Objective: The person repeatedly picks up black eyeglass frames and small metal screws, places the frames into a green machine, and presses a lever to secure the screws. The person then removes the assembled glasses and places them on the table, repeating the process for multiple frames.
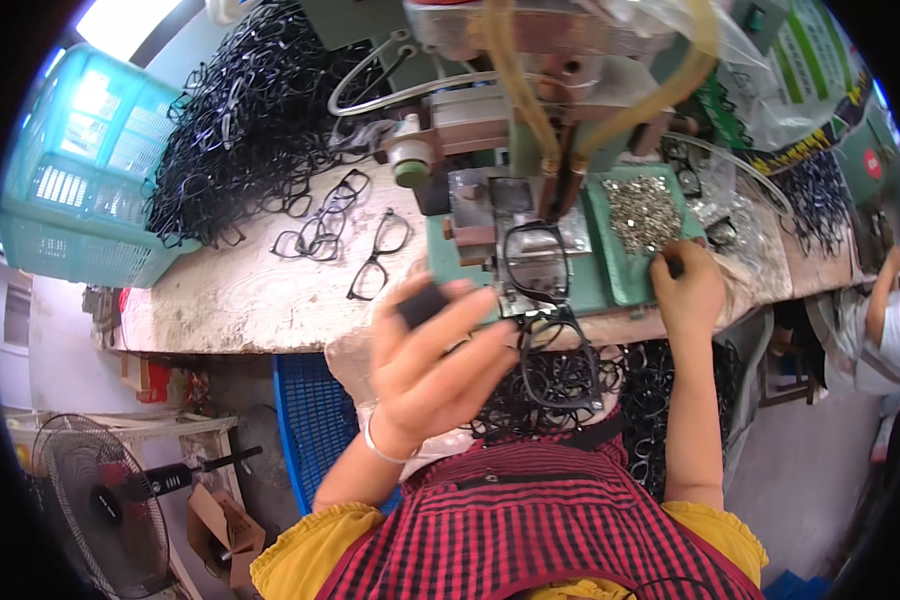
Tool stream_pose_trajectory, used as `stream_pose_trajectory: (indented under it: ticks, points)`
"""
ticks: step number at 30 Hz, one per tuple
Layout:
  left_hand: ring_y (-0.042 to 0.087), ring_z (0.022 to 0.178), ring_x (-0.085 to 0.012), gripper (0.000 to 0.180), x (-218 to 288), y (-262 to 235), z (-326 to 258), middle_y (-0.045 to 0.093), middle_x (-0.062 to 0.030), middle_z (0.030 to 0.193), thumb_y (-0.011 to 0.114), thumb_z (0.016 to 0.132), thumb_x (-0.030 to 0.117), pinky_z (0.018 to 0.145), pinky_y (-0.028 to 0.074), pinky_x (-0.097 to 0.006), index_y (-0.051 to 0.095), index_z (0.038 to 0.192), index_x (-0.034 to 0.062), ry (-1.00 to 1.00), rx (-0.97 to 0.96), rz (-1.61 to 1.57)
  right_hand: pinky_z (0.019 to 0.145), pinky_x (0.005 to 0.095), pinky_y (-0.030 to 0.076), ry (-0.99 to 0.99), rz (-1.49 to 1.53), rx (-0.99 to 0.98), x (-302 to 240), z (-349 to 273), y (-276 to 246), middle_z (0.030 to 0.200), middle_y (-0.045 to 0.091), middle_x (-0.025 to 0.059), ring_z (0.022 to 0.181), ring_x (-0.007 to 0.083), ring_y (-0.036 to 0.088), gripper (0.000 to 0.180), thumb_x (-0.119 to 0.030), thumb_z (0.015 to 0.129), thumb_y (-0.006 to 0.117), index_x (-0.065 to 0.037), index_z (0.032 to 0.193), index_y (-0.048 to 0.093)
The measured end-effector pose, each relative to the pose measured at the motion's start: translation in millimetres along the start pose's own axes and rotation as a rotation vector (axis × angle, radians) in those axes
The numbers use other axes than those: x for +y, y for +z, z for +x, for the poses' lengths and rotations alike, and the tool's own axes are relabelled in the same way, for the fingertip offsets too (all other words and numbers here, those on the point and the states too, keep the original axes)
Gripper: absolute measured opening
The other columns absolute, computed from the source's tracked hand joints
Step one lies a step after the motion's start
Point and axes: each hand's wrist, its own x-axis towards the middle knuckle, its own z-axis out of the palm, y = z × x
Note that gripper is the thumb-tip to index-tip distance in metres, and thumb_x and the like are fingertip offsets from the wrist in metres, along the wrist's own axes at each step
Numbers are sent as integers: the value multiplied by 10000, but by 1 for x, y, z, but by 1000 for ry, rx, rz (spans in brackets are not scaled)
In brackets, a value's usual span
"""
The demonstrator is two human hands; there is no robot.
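Blk glossy eyeglass frame (553,312) is btwn the hands, just R of L hand (435,350) (blurred, fingers bent & slightly apart, can't tell if gripping), and L of R hand (692,290) (fingers curled at near R edge of green shallow tray (608,262) w/ small silvery metal bits (645,215), can't tell if pinching any). It's lengthwise, one rim over the metal block, other nearer the body; green-and-grey metal machine (470,110) stands beyond both hands, big tangled blk frame pile (250,120) beyond L hand.
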Motion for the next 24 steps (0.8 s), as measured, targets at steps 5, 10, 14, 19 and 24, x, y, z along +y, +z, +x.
stream_pose_trajectory:
  ticks: [5, 10, 14, 19, 24]
  points:
    - [601, 805, -151, 118, -44, -44, 4, 638, -58, 945, 660, 884, -54, 701, 496, -246, 688, 997, -35, -648, 390, -23, 732, 294, 501, 91, 359, 39, -5, 2, 2, 841, 674, 85, 754, 184, 632, 101, -41, 823, 681, -9, 918, 669]
    - [616, 793, -303, 250, -151, 14, -65, 610, -133, 901, 732, 832, 194, 678, 513, -403, 690, 1058, 96, -690, -196, 460, 785, 269, 495, 97, 590, 25, -33, 23, 24, 903, 704, 75, 805, 150, 640, 148, -37, 868, 683, -3, 1010, 702]
    - [631, 861, -378, 92, -174, 21, -96, 630, -158, 873, 574, 924, 162, 701, 498, -493, 606, 963, 84, -727, -244, 619, 812, 252, 496, 211, 632, -21, -16, 16, 21, 932, 721, 58, 853, 123, 646, 145, -52, 876, 694, -9, 1013, 716]
    - [562, 566, -102, 223, -105, -67, -86, 671, -56, 728, 465, 1043, 182, 535, 441, -243, 585, 988, 3, -1278, -379, -407, 851, 252, 488, 205, 500, 123, 51, -18, -24, 977, 719, 44, 902, 104, 640, 159, -27, 871, 699, 16, 1024, 714]
    - [405, 1407, -311, 311, -35, -46, -168, 380, -170, 1553, 515, 1009, 157, 1133, 352, -401, 644, 1244, -2, -823, -882, -575, 849, 239, 481, 277, 543, 79, 50, -15, -39, 958, 717, 34, 902, 89, 631, 163, -35, 882, 702, 17, 1036, 717]
